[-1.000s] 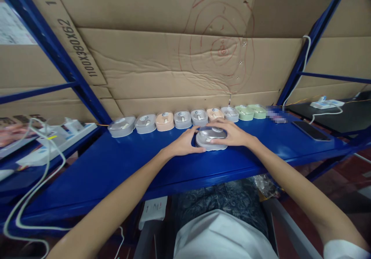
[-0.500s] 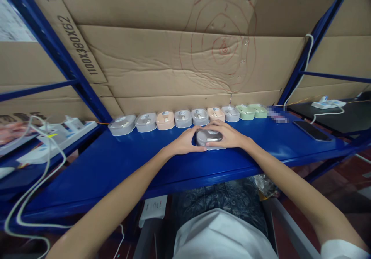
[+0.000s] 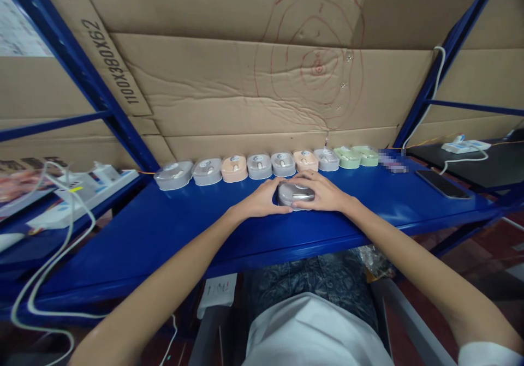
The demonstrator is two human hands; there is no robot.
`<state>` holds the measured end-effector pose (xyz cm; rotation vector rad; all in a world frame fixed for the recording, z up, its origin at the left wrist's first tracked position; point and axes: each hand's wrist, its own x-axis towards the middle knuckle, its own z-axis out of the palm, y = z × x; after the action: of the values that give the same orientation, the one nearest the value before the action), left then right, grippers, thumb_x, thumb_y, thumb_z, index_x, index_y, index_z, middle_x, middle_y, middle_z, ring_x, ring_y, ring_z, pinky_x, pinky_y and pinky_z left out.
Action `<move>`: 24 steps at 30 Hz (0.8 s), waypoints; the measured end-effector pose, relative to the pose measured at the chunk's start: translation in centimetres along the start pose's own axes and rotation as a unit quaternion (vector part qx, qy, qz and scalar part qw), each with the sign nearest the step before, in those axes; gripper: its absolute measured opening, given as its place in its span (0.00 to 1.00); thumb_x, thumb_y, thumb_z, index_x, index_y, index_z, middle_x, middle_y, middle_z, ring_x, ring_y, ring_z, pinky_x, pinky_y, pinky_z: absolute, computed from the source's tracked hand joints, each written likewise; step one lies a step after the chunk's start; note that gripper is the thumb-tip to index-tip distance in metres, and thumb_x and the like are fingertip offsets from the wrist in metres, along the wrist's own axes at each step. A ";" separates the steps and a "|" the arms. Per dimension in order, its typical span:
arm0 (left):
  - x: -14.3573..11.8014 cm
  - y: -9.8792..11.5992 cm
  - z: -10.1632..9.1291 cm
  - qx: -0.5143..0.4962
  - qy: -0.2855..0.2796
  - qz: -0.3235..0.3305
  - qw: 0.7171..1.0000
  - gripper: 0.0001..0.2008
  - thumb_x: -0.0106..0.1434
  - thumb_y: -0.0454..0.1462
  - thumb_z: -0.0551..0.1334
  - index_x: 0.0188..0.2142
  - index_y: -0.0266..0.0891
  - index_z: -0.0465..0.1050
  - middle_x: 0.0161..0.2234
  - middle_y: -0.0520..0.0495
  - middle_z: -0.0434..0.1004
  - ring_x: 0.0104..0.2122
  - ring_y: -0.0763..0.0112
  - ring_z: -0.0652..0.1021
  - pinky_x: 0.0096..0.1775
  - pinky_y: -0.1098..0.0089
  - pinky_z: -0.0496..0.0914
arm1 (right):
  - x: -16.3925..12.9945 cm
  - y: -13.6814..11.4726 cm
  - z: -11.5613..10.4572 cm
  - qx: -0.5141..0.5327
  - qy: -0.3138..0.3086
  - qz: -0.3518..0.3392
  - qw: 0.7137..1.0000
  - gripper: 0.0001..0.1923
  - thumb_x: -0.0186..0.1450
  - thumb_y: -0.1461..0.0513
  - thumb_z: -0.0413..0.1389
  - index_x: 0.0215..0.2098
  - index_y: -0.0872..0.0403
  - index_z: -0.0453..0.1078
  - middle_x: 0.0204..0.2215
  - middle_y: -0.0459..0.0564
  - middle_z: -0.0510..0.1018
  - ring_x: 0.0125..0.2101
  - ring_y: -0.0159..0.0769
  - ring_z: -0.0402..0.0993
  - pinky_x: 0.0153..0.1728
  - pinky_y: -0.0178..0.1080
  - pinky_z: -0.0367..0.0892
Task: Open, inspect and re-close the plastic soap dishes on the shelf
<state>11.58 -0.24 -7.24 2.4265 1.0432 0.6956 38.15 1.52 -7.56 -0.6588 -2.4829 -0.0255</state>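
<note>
A small grey case with a clear lid (image 3: 293, 193) rests on the blue shelf (image 3: 172, 229), held between both my hands. My left hand (image 3: 257, 201) grips its left side and my right hand (image 3: 323, 192) covers its right side and top. Just behind them, a row of several similar small cases (image 3: 258, 166) in grey, peach and green lines the back of the shelf against a cardboard wall (image 3: 254, 93).
A black phone (image 3: 441, 184) lies on the shelf at the right. A white power strip (image 3: 464, 146) with a cable sits further right. At the left are white boxes (image 3: 88, 187) and looping white cables (image 3: 49, 268). Blue rack posts stand on both sides.
My hands have closed in tighter on the grey case, and my right hand now covers more of its lid. The case looks smaller between them than a second ago.
</note>
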 end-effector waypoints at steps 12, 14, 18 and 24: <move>-0.3 -0.9 1.1 0.032 -0.017 0.023 0.999 0.53 0.65 0.58 0.71 0.79 0.44 0.48 0.78 0.31 0.53 0.75 0.35 0.60 0.71 0.39 0.59 | -0.5 -0.1 0.0 -0.013 -0.019 -0.010 1.000 0.41 0.70 0.39 0.63 0.74 0.48 0.67 0.65 0.62 0.75 0.64 0.60 0.72 0.66 0.64 0.67; -0.4 -0.9 1.2 0.036 -0.021 0.028 0.999 0.53 0.66 0.58 0.70 0.79 0.43 0.47 0.78 0.30 0.53 0.75 0.35 0.59 0.72 0.38 0.58 | -0.5 -0.2 -0.1 -0.007 -0.027 -0.010 1.000 0.43 0.69 0.38 0.63 0.75 0.46 0.65 0.66 0.61 0.74 0.65 0.60 0.71 0.67 0.64 0.66; -0.5 -0.5 1.1 0.041 -0.024 0.029 0.998 0.52 0.67 0.59 0.69 0.79 0.43 0.46 0.77 0.29 0.55 0.74 0.35 0.60 0.70 0.38 0.60 | -0.4 -0.4 0.0 0.023 -0.026 0.009 0.999 0.43 0.67 0.37 0.65 0.74 0.44 0.66 0.67 0.59 0.74 0.66 0.60 0.70 0.67 0.64 0.66; -0.5 0.9 0.0 0.111 -0.028 0.036 0.993 0.49 0.67 0.58 0.68 0.77 0.42 0.50 0.73 0.30 0.63 0.71 0.39 0.67 0.68 0.43 0.64 | -0.5 0.3 0.4 0.178 0.044 0.096 0.978 0.35 0.69 0.37 0.62 0.66 0.43 0.73 0.62 0.55 0.80 0.62 0.55 0.76 0.66 0.61 0.68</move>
<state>11.82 -1.18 -6.91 2.6690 1.0639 0.5560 38.46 1.60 -8.24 -0.7190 -2.2480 0.4423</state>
